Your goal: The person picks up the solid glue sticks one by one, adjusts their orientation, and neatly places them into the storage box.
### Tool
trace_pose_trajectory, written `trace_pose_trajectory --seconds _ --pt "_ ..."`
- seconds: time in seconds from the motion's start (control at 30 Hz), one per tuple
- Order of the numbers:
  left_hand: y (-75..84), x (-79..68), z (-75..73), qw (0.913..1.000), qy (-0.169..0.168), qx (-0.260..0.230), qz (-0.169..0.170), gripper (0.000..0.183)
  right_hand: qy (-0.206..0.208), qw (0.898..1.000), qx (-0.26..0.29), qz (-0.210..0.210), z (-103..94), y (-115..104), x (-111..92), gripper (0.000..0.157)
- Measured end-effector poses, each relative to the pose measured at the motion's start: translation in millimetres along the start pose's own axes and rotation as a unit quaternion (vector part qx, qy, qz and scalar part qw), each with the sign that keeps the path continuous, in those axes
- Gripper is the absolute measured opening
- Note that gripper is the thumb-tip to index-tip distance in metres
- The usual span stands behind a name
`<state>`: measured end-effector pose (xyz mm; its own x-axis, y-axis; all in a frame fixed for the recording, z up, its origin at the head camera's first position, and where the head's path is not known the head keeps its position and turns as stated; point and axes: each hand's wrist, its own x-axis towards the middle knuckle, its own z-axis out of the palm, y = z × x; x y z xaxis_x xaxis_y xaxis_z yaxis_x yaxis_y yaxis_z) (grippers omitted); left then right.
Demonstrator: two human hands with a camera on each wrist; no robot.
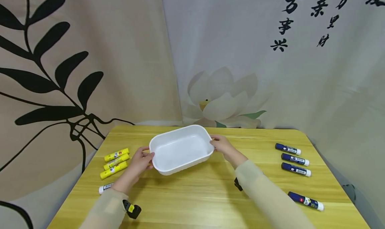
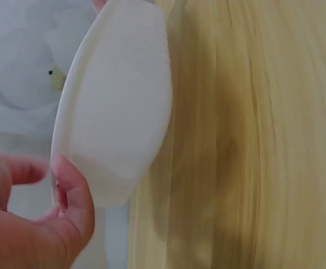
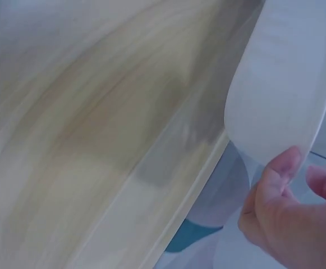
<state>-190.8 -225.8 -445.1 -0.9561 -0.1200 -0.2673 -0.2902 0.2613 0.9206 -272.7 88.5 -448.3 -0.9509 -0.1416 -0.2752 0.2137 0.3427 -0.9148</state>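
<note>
A white rectangular plastic basin (image 1: 181, 149) with rounded corners is held up over the far middle of the table, tilted so that its bare inside faces me. My left hand (image 1: 140, 164) pinches its left end by the rim, and my right hand (image 1: 223, 145) pinches the right end. In the left wrist view, the left hand (image 2: 45, 218) has thumb and fingers at the rim, with the basin's outer wall (image 2: 118, 95) beyond. The right wrist view shows the right hand (image 3: 292, 216) gripping a corner of the basin (image 3: 283, 84).
Several yellow glue sticks (image 1: 116, 163) lie at the left of the wooden table (image 1: 192, 202). A white-capped marker (image 1: 105, 188) is partly hidden by my left forearm. Dark blue markers with white caps (image 1: 294, 159) lie at the right, one (image 1: 305, 201) nearer me. A printed curtain (image 1: 135, 55) hangs behind.
</note>
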Motion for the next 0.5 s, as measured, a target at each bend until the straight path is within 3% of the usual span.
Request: trace_pose_trajectory --seconds 0.2,0.5 --pt "9.8 12.3 20.1 0.999 -0.032 -0.015 0.025 0.059 0.006 1.0 0.027 0.013 -29.3 15.4 -15.4 0.041" --pt "10.3 23.9 55.4 0.9949 -0.058 -0.048 0.066 0.05 0.02 0.997 0.07 0.015 -61.9 40.3 -46.5 0.047"
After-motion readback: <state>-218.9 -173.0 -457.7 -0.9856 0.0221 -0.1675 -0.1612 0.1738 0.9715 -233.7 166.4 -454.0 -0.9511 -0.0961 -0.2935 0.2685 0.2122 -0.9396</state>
